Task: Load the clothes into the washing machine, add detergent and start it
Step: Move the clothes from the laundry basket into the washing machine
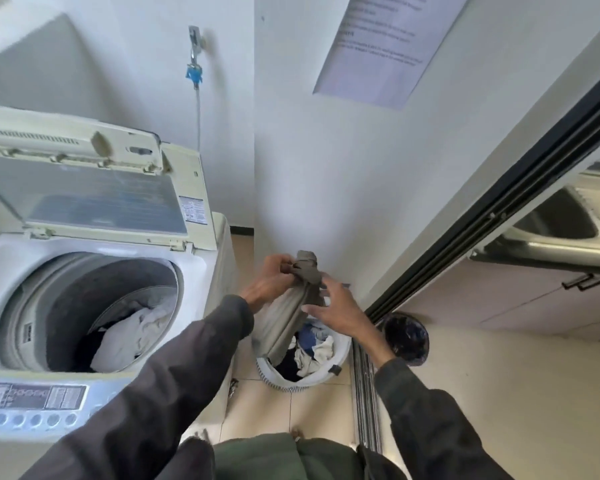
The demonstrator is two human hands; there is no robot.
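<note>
A home laundry corner — a top-loading washing machine (94, 258) at left, a laundry basket (303, 362) on tiled floor (319, 407), a wall tap (195, 57) beyond.

Grey garment (293, 306) above basket (343, 365); washer (194, 271) open

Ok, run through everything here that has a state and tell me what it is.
Washer lid, raised open.
Drum, partly loaded with white and dark clothes.
Laundry basket, holds clothes.
Grey garment, lifted, tail hanging into basket.
Left-hand grip, clenched on garment's top.
Right-hand grip, open, fingers spread.
</note>
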